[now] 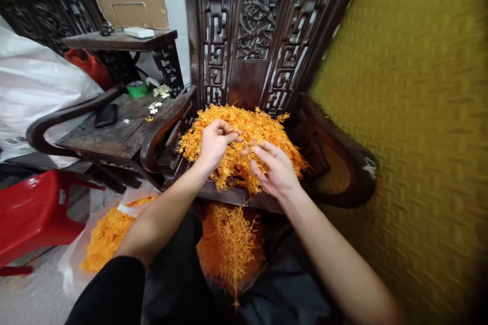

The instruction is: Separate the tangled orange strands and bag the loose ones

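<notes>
My left hand [216, 144] is over a heap of small orange flower-like pieces [263, 124], thumb and fingertips pinched together. Whatever lies between them is small and blends into the orange behind. Close by on the right, my right hand [275, 165] has its fingers bent and its fingertips drawn in towards the left hand. Its fingertips are blurred, and what they grip cannot be made out. The heap covers the seat of a dark carved wooden chair [246, 78]. Below the seat edge, thin branching orange strands [235, 236] lie in a tangle between my legs.
A clear plastic bag [68, 264] of orange pieces stands on the floor by a red plastic stool [26, 213]. On the left, a wooden seat [101, 137] bears a black wallet-like object [105, 116] and green tape [137, 89]. A yellow woven surface [412, 111] rises at right.
</notes>
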`<action>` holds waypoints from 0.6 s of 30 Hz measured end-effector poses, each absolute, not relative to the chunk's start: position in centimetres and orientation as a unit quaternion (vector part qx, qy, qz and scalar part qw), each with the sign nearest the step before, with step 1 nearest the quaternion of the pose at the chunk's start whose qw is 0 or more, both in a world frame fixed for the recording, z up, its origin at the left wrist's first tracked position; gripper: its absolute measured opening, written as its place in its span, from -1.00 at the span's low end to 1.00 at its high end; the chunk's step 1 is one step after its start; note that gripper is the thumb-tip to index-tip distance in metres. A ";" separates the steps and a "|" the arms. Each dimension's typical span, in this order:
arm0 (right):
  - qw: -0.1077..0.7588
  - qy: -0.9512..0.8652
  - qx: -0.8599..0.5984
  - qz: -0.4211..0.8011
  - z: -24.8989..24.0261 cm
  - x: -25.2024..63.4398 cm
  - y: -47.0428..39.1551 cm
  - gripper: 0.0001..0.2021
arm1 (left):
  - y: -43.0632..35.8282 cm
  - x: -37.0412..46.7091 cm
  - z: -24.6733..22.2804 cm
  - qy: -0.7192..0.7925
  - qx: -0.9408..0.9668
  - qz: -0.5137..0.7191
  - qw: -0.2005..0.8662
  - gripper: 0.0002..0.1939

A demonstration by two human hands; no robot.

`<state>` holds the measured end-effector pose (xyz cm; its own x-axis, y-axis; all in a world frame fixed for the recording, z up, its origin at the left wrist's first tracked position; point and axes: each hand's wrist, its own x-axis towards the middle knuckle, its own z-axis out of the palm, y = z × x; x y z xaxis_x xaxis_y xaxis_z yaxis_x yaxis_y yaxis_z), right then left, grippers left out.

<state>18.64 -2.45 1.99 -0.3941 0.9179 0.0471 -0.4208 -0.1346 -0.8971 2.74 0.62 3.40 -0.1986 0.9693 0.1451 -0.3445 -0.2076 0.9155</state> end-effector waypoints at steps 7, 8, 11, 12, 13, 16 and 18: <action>0.437 -0.398 -0.197 0.782 1.9 19.2 -2.1 -0.74 | 0.4 2.7 3.5 0.395 0.421 0.664 0.474 -0.76; 0.427 -0.406 -0.193 0.785 2.0 19.1 -2.3 -0.72 | 0.4 2.7 3.5 0.395 0.420 0.667 0.472 -0.76; 0.436 -0.420 -0.179 0.775 2.2 18.5 -3.2 -0.69 | 1.4 2.2 3.2 0.390 0.414 0.686 0.454 -0.75; 0.448 -0.424 -0.173 0.767 2.2 18.4 -3.5 -0.69 | 2.0 1.9 3.0 0.394 0.403 0.695 0.446 -0.75; 0.460 -0.433 -0.168 0.756 2.3 18.3 -3.8 -0.70 | 2.7 1.4 2.8 0.404 0.381 0.707 0.438 -0.76; 0.476 -0.490 -0.165 0.712 2.4 18.5 -4.6 -0.72 | 4.5 -0.4 2.2 0.443 0.297 0.734 0.421 -0.75; 0.472 -0.522 -0.173 0.689 2.2 18.9 -4.6 -0.74 | 4.9 -1.3 2.1 0.443 0.287 0.733 0.428 -0.76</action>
